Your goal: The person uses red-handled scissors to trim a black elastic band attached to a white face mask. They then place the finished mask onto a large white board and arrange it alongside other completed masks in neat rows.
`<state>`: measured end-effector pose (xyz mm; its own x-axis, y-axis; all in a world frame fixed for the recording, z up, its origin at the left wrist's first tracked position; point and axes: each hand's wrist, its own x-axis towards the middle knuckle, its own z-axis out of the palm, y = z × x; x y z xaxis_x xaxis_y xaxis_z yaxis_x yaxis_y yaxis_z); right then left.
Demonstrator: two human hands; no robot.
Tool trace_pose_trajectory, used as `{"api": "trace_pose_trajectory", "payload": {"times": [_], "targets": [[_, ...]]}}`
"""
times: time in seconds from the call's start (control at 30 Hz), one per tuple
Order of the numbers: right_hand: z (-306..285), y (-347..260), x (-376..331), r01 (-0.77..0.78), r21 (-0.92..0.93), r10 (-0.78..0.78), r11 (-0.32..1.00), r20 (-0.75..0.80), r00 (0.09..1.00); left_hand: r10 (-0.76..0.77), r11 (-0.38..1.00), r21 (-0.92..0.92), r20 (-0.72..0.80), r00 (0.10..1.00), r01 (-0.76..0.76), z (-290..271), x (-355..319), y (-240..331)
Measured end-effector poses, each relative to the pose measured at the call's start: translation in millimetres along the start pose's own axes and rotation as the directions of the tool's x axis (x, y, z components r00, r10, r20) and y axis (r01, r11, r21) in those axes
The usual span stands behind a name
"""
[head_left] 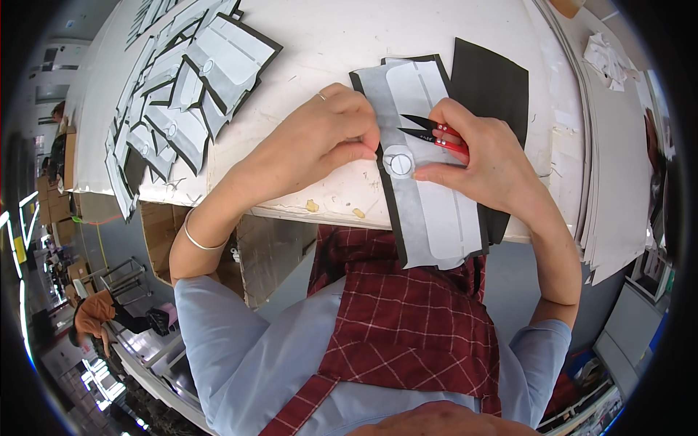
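Observation:
A grey-and-white fabric panel (436,211) with black edges lies in front of me, its near end reaching past the table edge. A round white disc (399,164) sits at its middle. My right hand (488,151) grips red-handled thread snips (452,139), their black blades parted above the panel. The right thumb rests on the panel beside the disc. My left hand (331,138) is closed in a pinch at the panel's left edge. Whatever is between those fingertips is too small to make out.
A black sheet (496,91) lies partly under the panel. Similar panels (218,62) are heaped at the far left of the white table (305,54). Large pale sheets (618,167) stand along the right side. A person (98,316) bends down at the lower left.

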<state>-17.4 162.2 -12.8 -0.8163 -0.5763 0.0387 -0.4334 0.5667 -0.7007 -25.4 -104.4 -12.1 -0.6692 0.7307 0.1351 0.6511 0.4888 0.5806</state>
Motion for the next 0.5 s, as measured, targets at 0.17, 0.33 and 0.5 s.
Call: {"api": "trace_pose_trajectory", "payload": {"times": [0.17,0.33,0.5], "targets": [[-11,-2,7,-0.005,0.020,0.003,1.000,0.119,0.993,-0.123,0.976,-0.183,-0.024,0.992,0.117,4,2,1],[-23,-10,14,0.127,-0.217,-0.104,0.968,0.115,0.988,-0.073,0.989,-0.131,-0.067,0.995,0.064,8,3,-1],[-30,-19,32,0.239,-0.315,-0.166,0.918,0.241,0.956,-0.103,0.985,-0.146,-0.064,0.993,0.093,9,-1,0]]}}
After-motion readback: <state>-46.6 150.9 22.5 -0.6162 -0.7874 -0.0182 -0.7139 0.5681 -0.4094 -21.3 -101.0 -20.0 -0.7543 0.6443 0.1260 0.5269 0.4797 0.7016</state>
